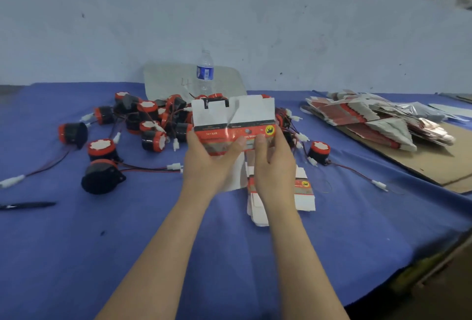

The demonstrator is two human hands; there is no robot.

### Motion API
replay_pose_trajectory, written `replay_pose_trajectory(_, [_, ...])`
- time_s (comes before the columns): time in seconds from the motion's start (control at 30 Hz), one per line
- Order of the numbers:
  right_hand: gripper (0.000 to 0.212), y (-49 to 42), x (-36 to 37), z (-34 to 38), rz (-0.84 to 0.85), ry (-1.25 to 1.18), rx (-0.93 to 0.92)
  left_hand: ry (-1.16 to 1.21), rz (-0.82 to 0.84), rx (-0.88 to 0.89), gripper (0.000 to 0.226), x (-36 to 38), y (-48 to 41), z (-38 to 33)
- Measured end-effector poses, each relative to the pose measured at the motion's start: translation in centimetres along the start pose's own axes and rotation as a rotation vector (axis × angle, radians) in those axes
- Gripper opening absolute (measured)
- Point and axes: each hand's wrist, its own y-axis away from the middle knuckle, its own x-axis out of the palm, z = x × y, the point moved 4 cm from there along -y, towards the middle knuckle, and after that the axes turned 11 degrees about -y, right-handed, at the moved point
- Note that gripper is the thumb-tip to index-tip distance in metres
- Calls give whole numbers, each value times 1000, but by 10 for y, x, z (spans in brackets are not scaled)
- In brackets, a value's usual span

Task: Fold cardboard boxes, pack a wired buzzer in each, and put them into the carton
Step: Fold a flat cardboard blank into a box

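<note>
A flat red-and-white cardboard box (233, 118) is held upright above the blue table, its white flaps pointing up. My left hand (208, 164) grips its lower left side with the thumb across the red front. On the lower right side, my right hand (274, 161) grips it too, thumb on the front. Under my right wrist, more flat boxes (304, 192) lie on the cloth. Several black-and-red wired buzzers (150, 120) are heaped behind the held box, and others lie apart, such as one buzzer (102, 176) at the left and one (318, 152) at the right.
A stack of flat boxes (370, 120) lies on a brown cardboard sheet (434, 161) at the right. A water bottle (205, 72) stands at the back by a clear plastic bag (168, 79). A black pen (28, 205) lies at the left edge. The table edge runs along the lower right.
</note>
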Motion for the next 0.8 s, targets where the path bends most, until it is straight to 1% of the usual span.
replay_pose_trajectory(0.07, [39, 9, 21, 3, 75, -3, 51, 0, -29, 16, 64, -15, 5, 4])
replay_pose_trajectory(0.17, [34, 20, 44, 7, 127, -102, 84, -17, -109, 76, 59, -43, 7, 14])
replay_pose_trajectory(0.2, [34, 22, 53, 9, 170, -123, 90, -15, -100, 85, 60, -51, 6, 17])
replay_pose_trajectory(0.27, [30, 27, 73, 12, 281, -219, 102, 30, -12, 98, 63, -64, 2, 23])
replay_pose_trajectory(0.33, [24, 30, 90, 15, 355, -347, 155, 105, 113, 87, 60, -76, 0, 28])
replay_pose_trajectory(0.43, [24, 27, 105, 16, 484, -466, 225, 218, 271, -2, 61, -93, -1, 41])
replay_pose_trajectory(0.47, [27, 26, 108, 16, 544, -503, 244, 269, 326, -51, 63, -97, -1, 46])
replay_pose_trajectory(0.5, [34, 24, 110, 14, 588, -547, 271, 322, 379, -99, 63, -101, -1, 50])
replay_pose_trajectory(0.57, [49, 24, 113, 9, 611, -648, 337, 368, 428, -157, 59, -104, 1, 57])
replay_pose_trajectory(0.6, [49, 26, 115, 5, 591, -670, 360, 361, 406, -174, 59, -104, 1, 60])
replay_pose_trajectory(0.67, [44, 30, 119, -4, 533, -658, 388, 290, 303, -177, 58, -105, 1, 63])
replay_pose_trajectory(0.73, [45, 33, 125, -11, 519, -625, 418, 211, 216, -127, 43, -107, -2, 65])
replay_pose_trajectory(0.8, [51, 35, 128, -16, 531, -621, 454, 205, 170, -128, 30, -109, -5, 69])
